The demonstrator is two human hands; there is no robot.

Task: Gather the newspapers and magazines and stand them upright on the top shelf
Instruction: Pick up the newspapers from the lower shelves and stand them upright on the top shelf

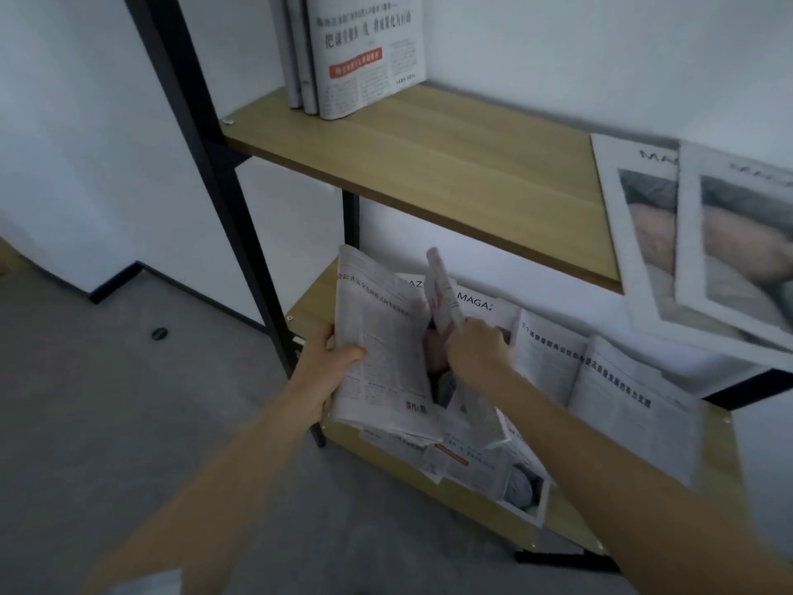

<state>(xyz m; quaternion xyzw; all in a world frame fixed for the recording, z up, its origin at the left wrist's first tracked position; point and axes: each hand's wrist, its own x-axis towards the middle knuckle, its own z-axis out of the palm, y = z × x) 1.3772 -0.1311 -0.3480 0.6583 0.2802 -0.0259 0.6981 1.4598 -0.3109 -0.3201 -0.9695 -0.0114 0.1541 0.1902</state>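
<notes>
My left hand [332, 356] grips the left edge of a folded newspaper [377, 341] raised off the lower shelf [566, 515]. My right hand [476, 347] grips a second folded newspaper [446, 302] that stands on edge beside it. Under them lie more newspapers [618, 388] and magazines [476, 304] spread flat on the lower shelf. Several newspapers [364, 49] stand upright at the back left of the upper shelf [429, 165]. Two magazines [703, 234] lie overlapping on that shelf's right end, hanging over its front edge.
The rack has black metal posts [227, 182] and stands against a white wall [558, 49]. Grey carpet [128, 401] covers the floor to the left, with a small dark round object [159, 334] on it.
</notes>
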